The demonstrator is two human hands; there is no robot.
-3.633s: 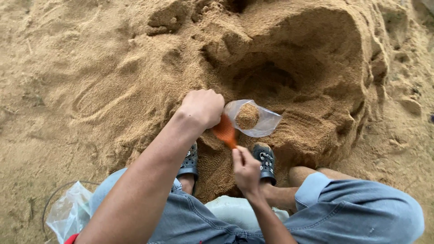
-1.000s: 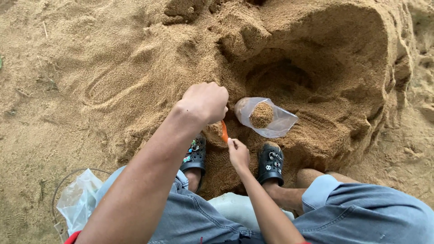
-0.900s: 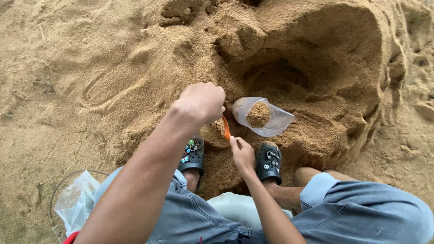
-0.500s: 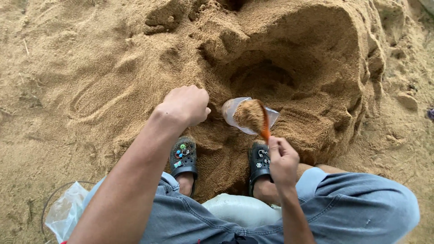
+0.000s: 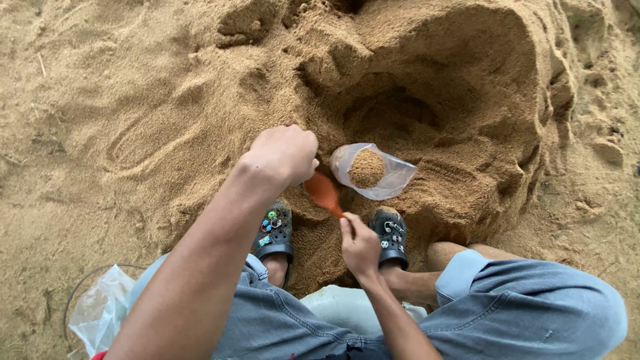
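My left hand (image 5: 285, 153) is a closed fist holding the edge of a small clear plastic bag (image 5: 393, 179) partly filled with sand (image 5: 366, 167). The bag stands open against the foot of a dug-out sand pile (image 5: 413, 87). My right hand (image 5: 358, 243) grips the handle of an orange scoop (image 5: 324, 192), whose bowl lies low in the sand just left of the bag, under my left fist. I squat with both feet in dark clogs (image 5: 273, 232) on the sand.
A hollow is scooped into the sand pile (image 5: 393, 110) behind the bag. A crumpled clear plastic bag (image 5: 100, 313) lies at my lower left. A pale bag or bundle (image 5: 340, 307) rests between my legs. Loose sand covers the ground all round.
My right hand has swung the orange scoop from over the bag's mouth back down to the left, into the sand beneath my left fist. The bag holds more sand than 3.6 s ago.
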